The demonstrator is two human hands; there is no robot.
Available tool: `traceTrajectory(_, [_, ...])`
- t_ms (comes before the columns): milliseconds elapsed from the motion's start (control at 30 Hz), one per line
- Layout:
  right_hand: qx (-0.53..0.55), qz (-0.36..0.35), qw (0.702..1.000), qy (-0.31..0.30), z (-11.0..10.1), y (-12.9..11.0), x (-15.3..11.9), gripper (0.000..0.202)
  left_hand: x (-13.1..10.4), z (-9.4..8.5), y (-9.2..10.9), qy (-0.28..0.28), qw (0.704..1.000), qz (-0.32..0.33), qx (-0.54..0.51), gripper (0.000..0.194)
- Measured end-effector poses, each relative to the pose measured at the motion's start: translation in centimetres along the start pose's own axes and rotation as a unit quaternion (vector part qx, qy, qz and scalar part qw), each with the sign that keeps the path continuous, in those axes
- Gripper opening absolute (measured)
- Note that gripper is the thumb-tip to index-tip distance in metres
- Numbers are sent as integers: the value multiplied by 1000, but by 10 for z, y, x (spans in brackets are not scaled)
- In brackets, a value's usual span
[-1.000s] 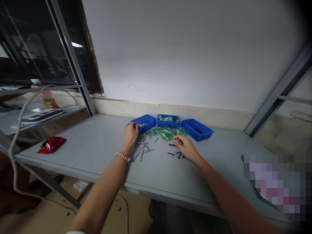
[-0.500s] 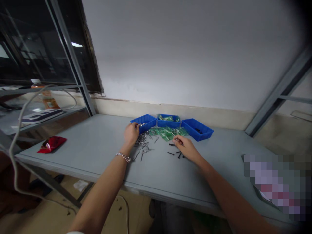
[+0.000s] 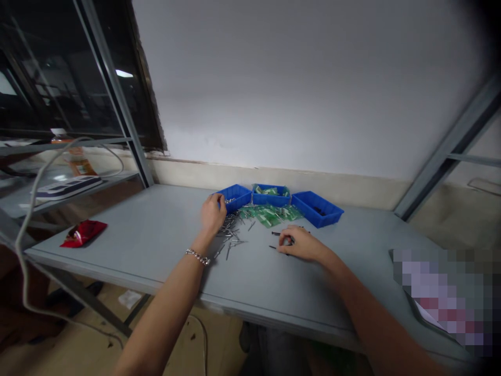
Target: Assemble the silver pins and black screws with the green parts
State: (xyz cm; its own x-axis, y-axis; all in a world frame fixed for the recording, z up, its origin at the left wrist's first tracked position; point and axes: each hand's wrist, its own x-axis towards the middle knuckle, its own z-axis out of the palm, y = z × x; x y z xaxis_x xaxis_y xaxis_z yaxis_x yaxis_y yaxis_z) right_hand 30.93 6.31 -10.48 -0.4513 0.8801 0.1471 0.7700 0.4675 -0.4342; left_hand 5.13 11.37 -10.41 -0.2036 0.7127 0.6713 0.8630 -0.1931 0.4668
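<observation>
Head view: near the centre of the frame, the left hand [image 3: 212,212] reaches to the near rim of the left blue tray [image 3: 235,196], its fingers curled together over the pile of silver screws [image 3: 229,234] that lies on the grey table [image 3: 156,235]. A few silver pieces show at its fingertips by the tray's rim, but whether it actually pinches any cannot be told at this size. A beaded bracelet [image 3: 198,256] sits on that wrist.

Just right of centre, the right hand [image 3: 301,243] rests palm down on the table, fingers bent and drawn in over the scattered black screws [image 3: 276,233]; its thumb and forefinger meet at one dark piece, though the grip itself is too small to confirm.

Behind the hands, 3 trays stand in a row: the left one, the middle blue tray [image 3: 271,194] holding green pieces, and the right blue tray [image 3: 317,208] with a few dark bits inside. A heap of green plastic pieces [image 3: 270,213] lies on the table just in front of the middle tray, between the 2 hands.

At the left edge of the table lies a red packet [image 3: 82,232].
</observation>
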Motion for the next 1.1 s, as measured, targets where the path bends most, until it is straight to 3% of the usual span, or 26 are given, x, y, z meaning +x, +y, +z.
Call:
traceTrajectory(200, [-4, -23, 1000, -12, 8, 3, 1, 5, -11, 1, 22, -59, 991, 94, -72, 21])
traceTrajectory(400, [11, -33, 998, 53, 6, 0, 2, 7, -28, 7, 47, -226, 944, 190, -146, 25])
traceTrajectory(567, [36, -40, 994, 99, 5, -2, 3, 4, -37, 9, 58, -330, 906, 211, -157, 29])
traceTrajectory(1100, [50, -81, 984, 150, 10, -1, 6, 1, -40, 11, 60, -371, 886, 188, -203, 28])
